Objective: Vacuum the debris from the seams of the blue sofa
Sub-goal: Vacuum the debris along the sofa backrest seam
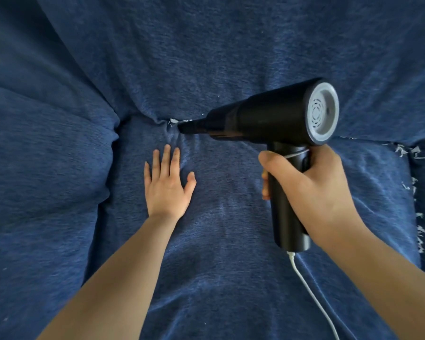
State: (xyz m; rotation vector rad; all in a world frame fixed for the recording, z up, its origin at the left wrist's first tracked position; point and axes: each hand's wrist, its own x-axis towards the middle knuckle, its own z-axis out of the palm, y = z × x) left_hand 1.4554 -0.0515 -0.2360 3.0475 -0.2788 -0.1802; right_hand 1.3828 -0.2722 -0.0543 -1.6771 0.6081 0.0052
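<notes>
Right hand [312, 190] grips matte black vacuum [268, 119]; left hand [167, 185] flat, fingers straight, on napped sofa [219, 57].

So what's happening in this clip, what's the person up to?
A person is vacuuming a blue sofa. The right hand grips a black handheld vacuum, nozzle at the back seam where white debris sits. The left hand presses flat on the seat cushion. More white scraps line the seam at right.
</notes>
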